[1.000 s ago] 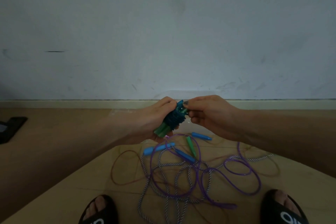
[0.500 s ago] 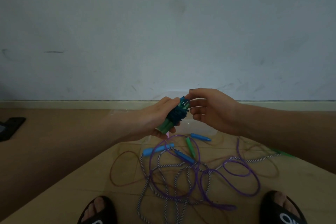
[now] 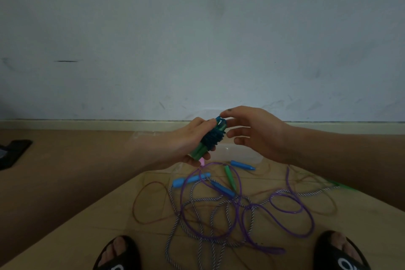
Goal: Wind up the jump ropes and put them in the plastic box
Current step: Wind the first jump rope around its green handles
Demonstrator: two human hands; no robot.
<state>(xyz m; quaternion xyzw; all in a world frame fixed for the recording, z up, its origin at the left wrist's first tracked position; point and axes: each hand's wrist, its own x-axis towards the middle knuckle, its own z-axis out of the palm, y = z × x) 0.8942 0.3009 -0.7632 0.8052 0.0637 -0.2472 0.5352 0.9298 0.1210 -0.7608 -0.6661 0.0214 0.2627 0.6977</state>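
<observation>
Teal-wound rope bundle [image 3: 211,139] tilts top-right, clenched in left hand [image 3: 186,142]; right hand [image 3: 256,133] grip released.

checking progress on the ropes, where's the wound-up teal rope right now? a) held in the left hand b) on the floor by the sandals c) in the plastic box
a: the left hand grips the wound teal rope bundle in the air, above the clear plastic box.

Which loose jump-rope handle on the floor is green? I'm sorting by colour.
The slim green handle lying between the blue handles, in front of the clear plastic box; the others are blue.
</observation>
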